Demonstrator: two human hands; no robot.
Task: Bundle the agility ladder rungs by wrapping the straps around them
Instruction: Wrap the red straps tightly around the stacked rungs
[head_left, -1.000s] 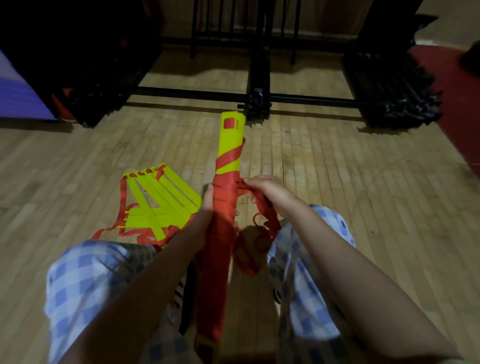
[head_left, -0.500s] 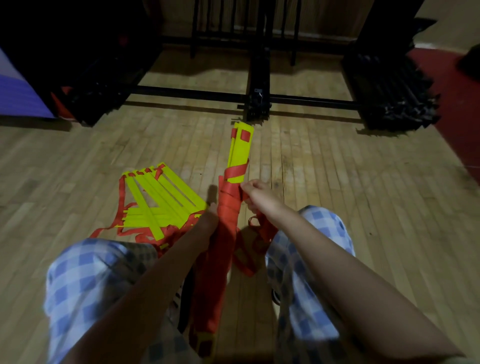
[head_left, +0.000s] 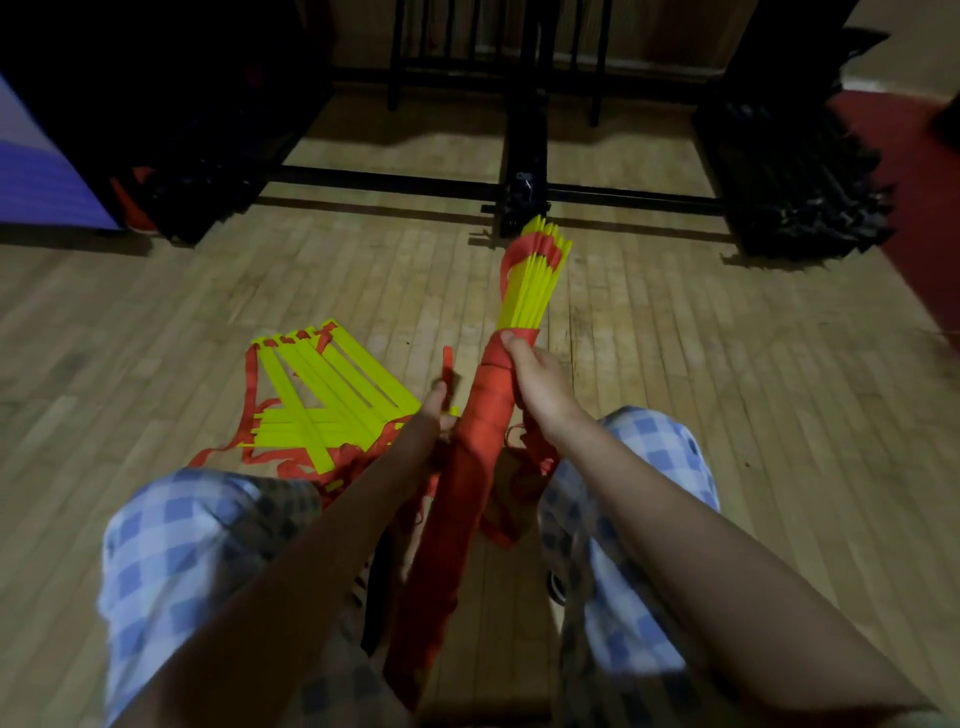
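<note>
The right hand (head_left: 537, 382) wraps its fingers tight around the bundle of yellow plastic rungs (head_left: 530, 283). The left hand (head_left: 441, 410) pinches a red cloth strap (head_left: 448, 364).

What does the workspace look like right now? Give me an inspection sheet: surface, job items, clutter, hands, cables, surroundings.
Surface: wooden plank floor, dimly lit.
Job's things: rung bundle wrapped in red strap along most of its length; yellow rung ends fan out bare at the far end. A second ladder pile lies loose on the floor, left of it.
Clutter: nothing seen beyond the loose pile.
Hands: left hand pinches a strap end beside the bundle; right hand grips the bundle at the wrap's far edge.
Cables: nothing seen.
Surroundings: black metal frame ahead, dark stacked gear at right, red flooring far right.
</note>
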